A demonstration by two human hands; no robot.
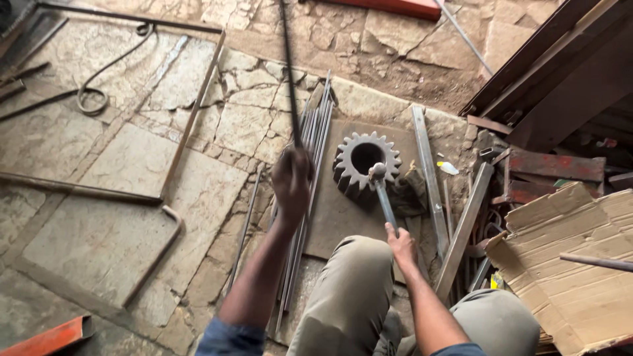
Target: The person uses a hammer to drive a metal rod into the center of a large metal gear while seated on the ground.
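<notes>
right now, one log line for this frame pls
left hand: grips thin dark rod | right hand: holds hammer, head on gear | gear: on metal plate, stone floor

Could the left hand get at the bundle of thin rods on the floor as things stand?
Probably not at once: the left hand hovers right over the bundle of thin rods, with nothing between them, but its fingers are already closed around a long dark rod, so it would first have to let that go.
</notes>
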